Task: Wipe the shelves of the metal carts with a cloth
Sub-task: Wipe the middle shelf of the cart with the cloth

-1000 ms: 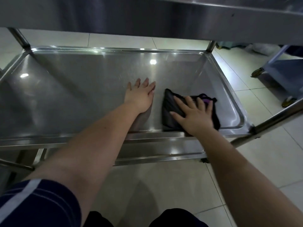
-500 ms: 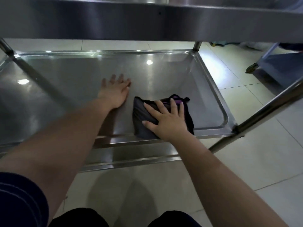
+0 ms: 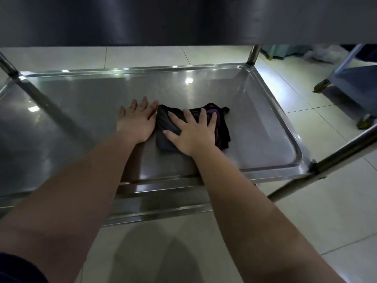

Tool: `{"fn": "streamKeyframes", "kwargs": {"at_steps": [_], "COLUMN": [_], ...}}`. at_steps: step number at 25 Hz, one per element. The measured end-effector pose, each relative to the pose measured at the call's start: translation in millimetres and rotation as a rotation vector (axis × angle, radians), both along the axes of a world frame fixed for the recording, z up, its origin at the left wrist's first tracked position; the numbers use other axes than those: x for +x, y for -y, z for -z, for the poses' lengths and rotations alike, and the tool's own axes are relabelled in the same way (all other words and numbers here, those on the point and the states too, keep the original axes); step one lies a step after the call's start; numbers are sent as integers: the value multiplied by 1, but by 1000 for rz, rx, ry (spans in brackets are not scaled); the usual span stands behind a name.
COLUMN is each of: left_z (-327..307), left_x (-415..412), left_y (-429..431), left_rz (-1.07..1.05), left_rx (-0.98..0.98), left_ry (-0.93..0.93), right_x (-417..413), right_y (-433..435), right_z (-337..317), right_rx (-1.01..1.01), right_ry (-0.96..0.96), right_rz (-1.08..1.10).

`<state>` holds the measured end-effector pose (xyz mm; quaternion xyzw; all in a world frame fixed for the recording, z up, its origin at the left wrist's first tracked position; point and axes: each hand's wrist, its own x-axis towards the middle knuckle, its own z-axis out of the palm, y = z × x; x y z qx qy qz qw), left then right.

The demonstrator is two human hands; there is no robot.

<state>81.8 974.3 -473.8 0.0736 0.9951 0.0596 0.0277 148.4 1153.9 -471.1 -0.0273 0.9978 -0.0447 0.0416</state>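
1. Reaching forward from the bottom edge, two bare forearms stretched across pale floor tiles [image 3: 306, 211] toward a steel cart. A dark sleeve [image 3: 18, 268] showed in the lower left corner.
2. Both forearms crossed the raised front rim of the cart's tray-like metal shelf [image 3: 81, 111].
3. The right grip [image 3: 193, 135], a bare hand, lay palm down on a dark cloth [image 3: 223, 129]. Its fingers were spread and straight, pressing the fabric flat rather than curling round it.
4. The cloth was black and bunched, with a purple patch near the fingertips. It sat on the shelf surface a little right of centre, apart from the right rim.
5. The left grip [image 3: 136, 121], also bare, rested palm down on the bare steel. Its fingers were straight and close together and held nothing, and its inner edge lay just beside the cloth's left side.
6. Beyond the hands, the shelf reflected bright spots of light, and an upright post [image 3: 253, 55] rose from its far right corner.
7. Overhead, the dark underside of an upper shelf [image 3: 163, 19] filled the top of the view.
8. Farthest right stood a second cart [image 3: 357, 78], bluish in tone, with a caster [image 3: 320, 86] on the tiles.
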Motion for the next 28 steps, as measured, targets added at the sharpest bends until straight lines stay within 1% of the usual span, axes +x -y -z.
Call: {"fn": "streamKeyframes", "kwargs": {"at_steps": [1,2,4,6,7,8,10,11,13,15,17,20,22,25,28], "left_z": [-1,-1,0,2,3,4,2,0,-3,-5,-5,-5,-4,-4,-1], "left_x": [0,0,-2,-4,-4,-2,1,1,3,4,4,3,3,3,3], "left_y": [3,4,3,1,-1,-4,-7,-7,-7,-5,-4,-3,-4,-4,-5], "left_rz": [1,1,-8,-11,-9,-8,-13,-15,-13,-8,-4,1,3,19,18], "left_rx": [3,1,-7,-13,-14,-16,-23,-24,-19,-13,-10,-6,0,-7,-18], "left_ry": [3,6,-8,-19,-17,-16,-14,-8,-2,2,10,20,14,20,3], "right_x": [-4,-8,-1,26,43,57,65,63,64,69,78,101,108,74,4], "right_y": [-4,-26,-95,-159,-176,-178,-145,-119,-64,-36,-57,-117,-139,-140,-115], "right_z": [-3,-5,-6,-6,-6,-4,-2,-2,0,-2,-7,-9,-6,-5,-13], "right_rx": [11,22,54,70,70,72,63,43,30,17,10,21,36,42,4], "right_ry": [2,-21,-62,-10,11,21,43,50,26,27,30,34,60,99,93], "right_rz": [-61,-50,114,310,382,430,442,395,230,118,148,353,442,475,432]}}
